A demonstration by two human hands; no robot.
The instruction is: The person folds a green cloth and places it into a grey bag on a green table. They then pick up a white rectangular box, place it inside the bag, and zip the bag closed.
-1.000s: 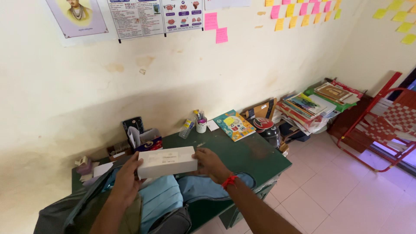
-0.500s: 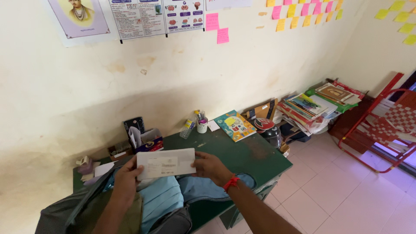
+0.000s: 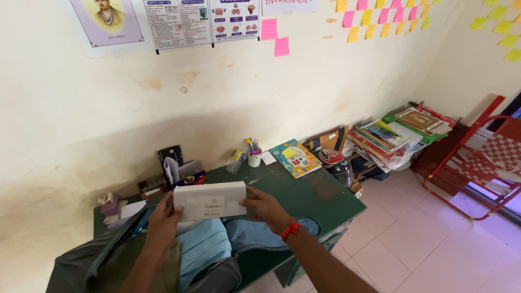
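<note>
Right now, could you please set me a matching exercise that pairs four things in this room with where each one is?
Things:
1. white box
2. white cup of pens
3. colourful book
4. red folding chair

Places:
A. on the tiled floor at the far right
B. held by its ends between the left hand and the right hand, above the open bag
C. lying flat at the far right corner of the green desk
D. standing at the back of the desk near the wall

Pairs: 1-B, 2-D, 3-C, 4-A
</note>
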